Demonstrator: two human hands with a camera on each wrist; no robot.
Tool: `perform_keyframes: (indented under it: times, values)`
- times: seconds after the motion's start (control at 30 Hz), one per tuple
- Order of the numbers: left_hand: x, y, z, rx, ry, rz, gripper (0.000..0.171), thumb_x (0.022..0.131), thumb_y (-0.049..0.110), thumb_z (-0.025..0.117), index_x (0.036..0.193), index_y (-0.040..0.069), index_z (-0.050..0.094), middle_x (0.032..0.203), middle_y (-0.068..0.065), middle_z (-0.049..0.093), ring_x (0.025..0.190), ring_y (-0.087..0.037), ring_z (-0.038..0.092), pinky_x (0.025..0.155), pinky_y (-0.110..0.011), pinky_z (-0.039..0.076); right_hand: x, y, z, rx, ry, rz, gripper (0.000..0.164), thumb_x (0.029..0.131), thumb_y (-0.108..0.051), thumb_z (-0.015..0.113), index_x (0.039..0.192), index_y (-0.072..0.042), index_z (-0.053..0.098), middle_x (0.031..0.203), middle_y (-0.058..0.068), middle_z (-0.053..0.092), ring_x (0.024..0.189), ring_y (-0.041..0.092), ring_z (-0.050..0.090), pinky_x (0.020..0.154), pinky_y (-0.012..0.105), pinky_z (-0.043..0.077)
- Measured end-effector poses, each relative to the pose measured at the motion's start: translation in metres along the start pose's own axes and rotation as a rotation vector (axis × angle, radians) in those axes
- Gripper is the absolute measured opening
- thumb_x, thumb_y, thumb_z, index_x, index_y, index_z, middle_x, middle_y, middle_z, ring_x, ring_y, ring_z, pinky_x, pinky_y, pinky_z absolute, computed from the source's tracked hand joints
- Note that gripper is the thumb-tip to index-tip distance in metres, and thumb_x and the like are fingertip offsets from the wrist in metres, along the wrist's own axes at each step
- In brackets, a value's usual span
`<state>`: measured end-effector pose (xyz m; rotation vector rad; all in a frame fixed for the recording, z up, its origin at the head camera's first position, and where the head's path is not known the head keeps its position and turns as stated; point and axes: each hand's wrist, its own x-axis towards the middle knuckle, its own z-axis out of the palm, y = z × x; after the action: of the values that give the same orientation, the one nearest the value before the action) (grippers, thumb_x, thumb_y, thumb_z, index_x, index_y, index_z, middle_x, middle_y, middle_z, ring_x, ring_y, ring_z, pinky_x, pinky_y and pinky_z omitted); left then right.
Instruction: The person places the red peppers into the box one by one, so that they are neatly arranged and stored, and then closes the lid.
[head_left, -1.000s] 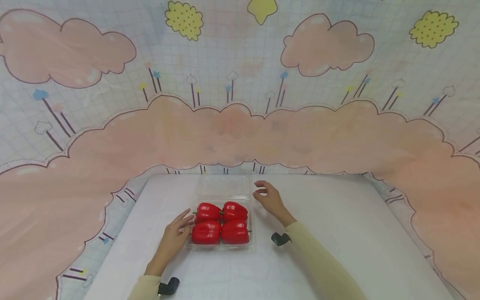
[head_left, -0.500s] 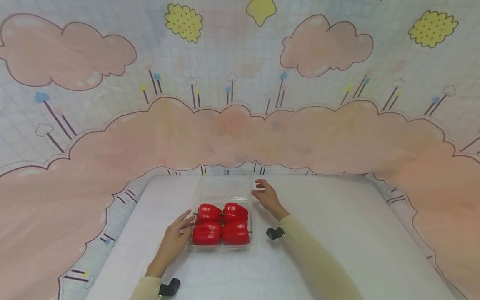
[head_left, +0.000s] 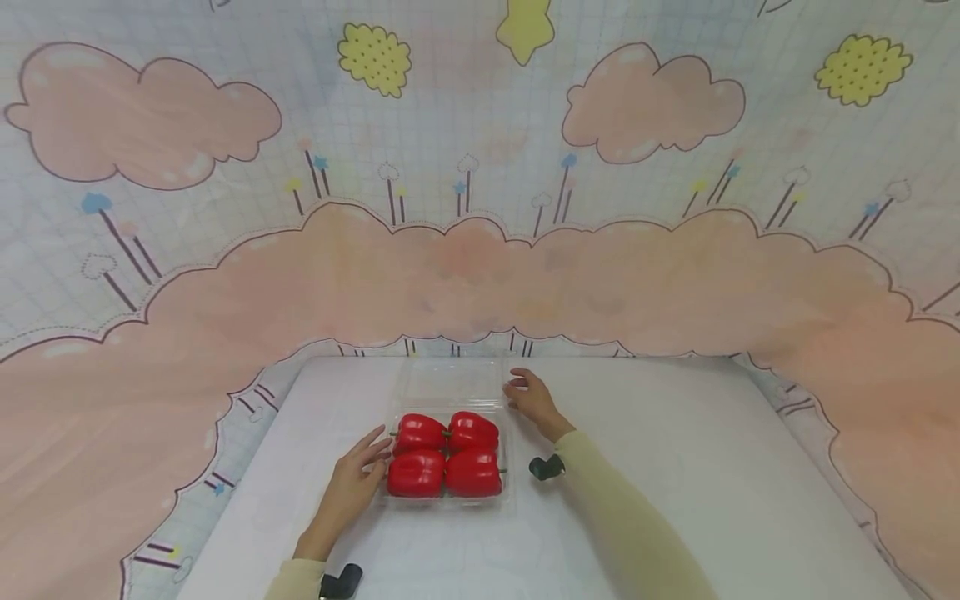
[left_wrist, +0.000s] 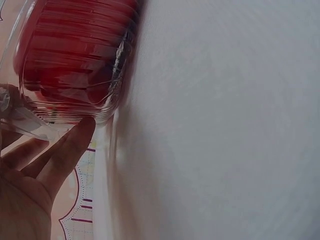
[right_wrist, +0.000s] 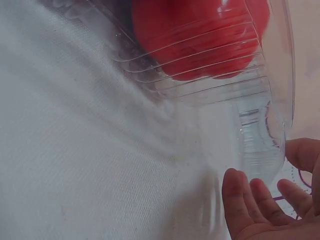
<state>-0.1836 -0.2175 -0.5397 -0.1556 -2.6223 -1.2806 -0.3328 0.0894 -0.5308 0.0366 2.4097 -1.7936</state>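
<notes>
Several red bell peppers (head_left: pixel 472 472) sit in a clear plastic clamshell box (head_left: pixel 468 503) on the white table. The box's transparent lid (head_left: pixel 451 382) is folded back towards the wall. My left hand (head_left: pixel 351 482) is at the box's left side, fingers extended; in the left wrist view, a fingertip (left_wrist: pixel 89 125) meets the ribbed plastic wall. Beside the lid's right edge is my right hand (head_left: pixel 534 398), fingers loosely bent. The right wrist view shows its thumb (right_wrist: pixel 301 152) right at the clear plastic edge, with the other fingers spread apart from the thumb.
A white-covered table (head_left: pixel 712 467) extends around the box. Behind it hangs a printed cloth (head_left: pixel 600 283) with clouds and stars. Dark wrist cameras (head_left: pixel 547 467) stick out from both sleeves.
My right hand and forearm have shifted slightly left, closer to the lid's edge. The left hand stays beside the box. The whole head view has tilted a little upward.
</notes>
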Motion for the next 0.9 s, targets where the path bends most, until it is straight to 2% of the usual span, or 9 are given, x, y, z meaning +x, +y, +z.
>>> perform_keyframes:
  times: [0.27,0.5,0.63,0.8,0.9]
  values:
    - [0.0008,0.0001,0.0003,-0.001,0.0,-0.007,0.04,0.092,-0.001,0.055,0.132,0.001,0.06,0.148,-0.016,0.049,0.112,-0.035,0.068,0.08,-0.03,0.062,0.0048,-0.0006,0.0027,0.011,-0.018,0.025,0.047,0.097,-0.014,0.056,0.142,-0.005,0.046,0.127,0.02,0.06,0.102,0.026,0.067,0.094,0.038,0.059]
    - [0.0005,-0.0005,0.0005,0.004,0.003,-0.006,0.039,0.092,-0.001,0.056,0.13,0.001,0.062,0.148,-0.016,0.05,0.111,-0.034,0.068,0.08,-0.03,0.062,0.0052,-0.0028,0.0016,0.067,-0.032,0.112,0.05,0.097,-0.019,0.057,0.144,-0.006,0.044,0.132,0.02,0.06,0.106,0.027,0.068,0.101,0.04,0.055]
    - [0.0004,-0.0005,0.0008,0.007,0.002,-0.005,0.039,0.092,-0.001,0.056,0.13,0.001,0.062,0.149,-0.015,0.049,0.111,-0.033,0.068,0.081,-0.031,0.061,0.0036,-0.003,0.0005,0.064,-0.043,0.133,0.051,0.097,-0.022,0.057,0.144,-0.006,0.044,0.132,0.019,0.061,0.11,0.027,0.067,0.105,0.043,0.051]
    - [-0.0005,-0.0008,0.0007,0.001,-0.004,-0.011,0.039,0.092,-0.002,0.056,0.131,0.001,0.061,0.149,-0.015,0.049,0.112,-0.033,0.068,0.081,-0.031,0.061,0.0031,-0.0032,-0.0008,0.052,-0.052,0.124,0.049,0.097,-0.022,0.057,0.142,-0.007,0.047,0.132,0.018,0.061,0.109,0.025,0.067,0.106,0.043,0.051]
    - [-0.0011,-0.0005,0.0001,-0.006,-0.003,-0.013,0.039,0.092,-0.001,0.056,0.13,0.001,0.062,0.149,-0.014,0.049,0.112,-0.033,0.068,0.081,-0.03,0.061,0.0039,-0.0053,-0.0018,0.092,-0.052,0.108,0.048,0.097,-0.018,0.057,0.142,-0.006,0.047,0.132,0.018,0.06,0.108,0.025,0.067,0.103,0.041,0.053]
